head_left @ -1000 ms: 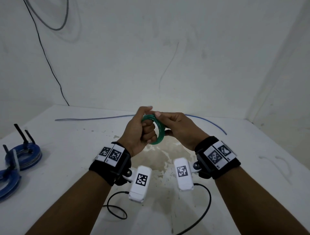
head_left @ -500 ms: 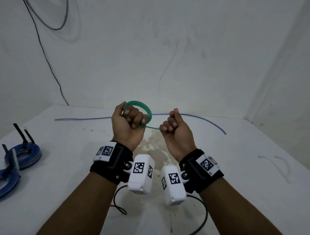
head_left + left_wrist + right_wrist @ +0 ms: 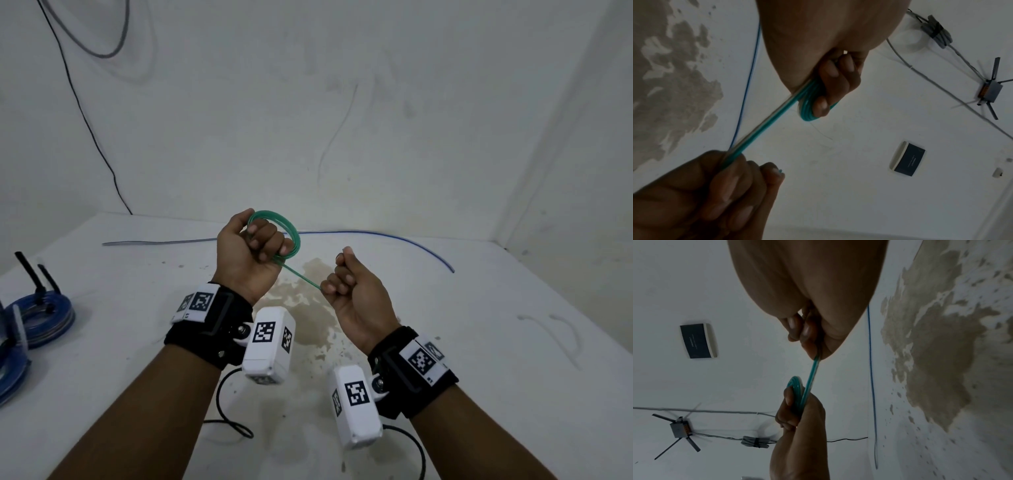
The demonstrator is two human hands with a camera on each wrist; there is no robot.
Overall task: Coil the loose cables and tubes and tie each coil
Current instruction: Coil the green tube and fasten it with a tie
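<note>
Both fists closed: left hand [image 3: 251,255] grips green coil [image 3: 291,236], right hand [image 3: 352,291] pinches tail slanting down-right.

Two bare hands, left [image 3: 251,255] and right [image 3: 356,301]; one green tube coil [image 3: 286,233]; one loose thin blue tube [image 3: 411,241] on one white table [image 3: 479,342]; two tied blue tube coils [image 3: 44,317]; two white wrist cameras [image 3: 269,346]

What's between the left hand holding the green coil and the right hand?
A straight run of the green tube spans the gap from the coil in the left hand to the right hand, which pinches it. Nothing else lies between; the head view shows it.
</note>
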